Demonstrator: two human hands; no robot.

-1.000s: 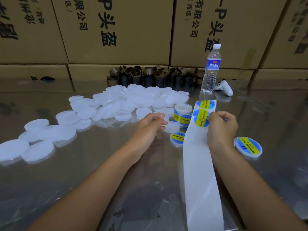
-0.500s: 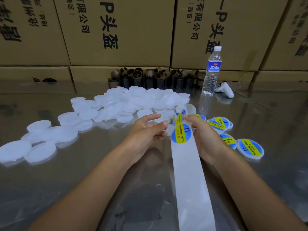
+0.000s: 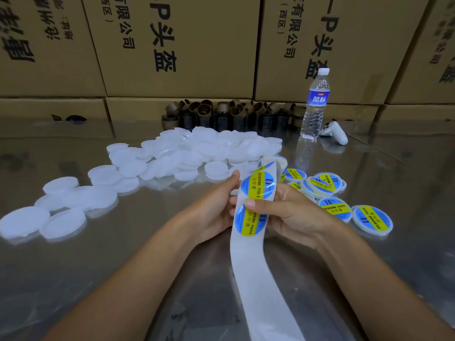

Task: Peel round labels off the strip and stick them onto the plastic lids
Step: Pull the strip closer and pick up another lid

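A white backing strip (image 3: 256, 279) runs from the bottom edge up between my hands, lifted off the table. It carries round blue-and-yellow labels (image 3: 248, 219), one below my thumb and one above it. My right hand (image 3: 293, 215) grips the strip from the right, thumb across its front. My left hand (image 3: 216, 205) holds its left edge, fingers curled behind it. A heap of plain white plastic lids (image 3: 197, 153) lies beyond my hands and trails off to the left. Several labelled lids (image 3: 371, 220) lie to the right.
The table (image 3: 123, 254) is shiny metal. At its back stand a water bottle (image 3: 316, 104), a white controller (image 3: 334, 131) and a row of brown cardboard cores (image 3: 221, 116). Stacked cardboard boxes (image 3: 177, 45) wall off the far side.
The strip has been lifted and pulled toward me, so a second label now shows below my right thumb. Both hands have closed in on the strip. More labelled lids have come into view.
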